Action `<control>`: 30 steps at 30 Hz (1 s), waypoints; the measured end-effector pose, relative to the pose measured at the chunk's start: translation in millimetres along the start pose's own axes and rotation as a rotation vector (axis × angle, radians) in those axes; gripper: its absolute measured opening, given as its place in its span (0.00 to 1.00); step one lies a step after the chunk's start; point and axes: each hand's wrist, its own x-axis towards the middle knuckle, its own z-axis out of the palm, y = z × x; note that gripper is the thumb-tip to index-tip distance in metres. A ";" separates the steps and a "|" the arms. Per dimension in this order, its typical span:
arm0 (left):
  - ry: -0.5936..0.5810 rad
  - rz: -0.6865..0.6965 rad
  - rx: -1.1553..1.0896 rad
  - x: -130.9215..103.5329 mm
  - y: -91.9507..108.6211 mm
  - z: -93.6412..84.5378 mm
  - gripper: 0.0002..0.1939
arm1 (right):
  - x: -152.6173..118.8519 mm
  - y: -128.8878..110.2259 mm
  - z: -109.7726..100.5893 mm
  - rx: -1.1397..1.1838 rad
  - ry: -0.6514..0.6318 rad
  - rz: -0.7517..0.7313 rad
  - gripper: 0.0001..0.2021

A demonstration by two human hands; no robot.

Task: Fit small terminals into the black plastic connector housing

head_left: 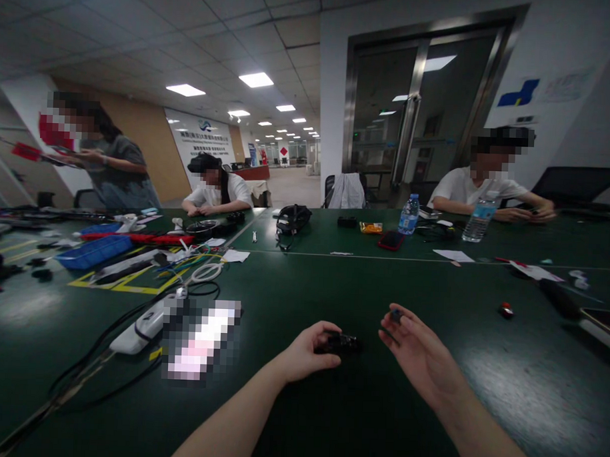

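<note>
Low over the green table [303, 282], my left hand [313, 352] has its thumb and fingers around one end of a dark, glossy object [345, 342]. What this object is cannot be made out. To its right, my right hand [413, 349] is raised with the palm turned inward. Between its thumb and index finger it pinches a small dark piece [396, 316], while the lower fingers are spread. The two hands are apart, and the small piece does not touch the glossy object.
Left of my hands lie a blurred bright screen [206, 338], a white power strip [144, 326], cables and a blue tray [95, 251]. A red item [505, 310] sits to the right. Bottles [409, 215] and a black bag [293, 218] stand farther back, near several people.
</note>
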 end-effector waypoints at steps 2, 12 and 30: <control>-0.004 -0.005 -0.002 0.4 -0.7 -0.2 0.26 | 0.6 0.1 -1.0 -0.014 -0.004 -0.003 0.14; 0.002 -0.022 0.006 -1.5 2.8 -0.3 0.26 | 2.0 -1.3 -1.2 0.120 0.030 0.053 0.12; -0.002 -0.005 -0.002 -0.4 -0.8 -1.2 0.26 | 2.1 -5.9 1.1 0.388 0.095 0.193 0.10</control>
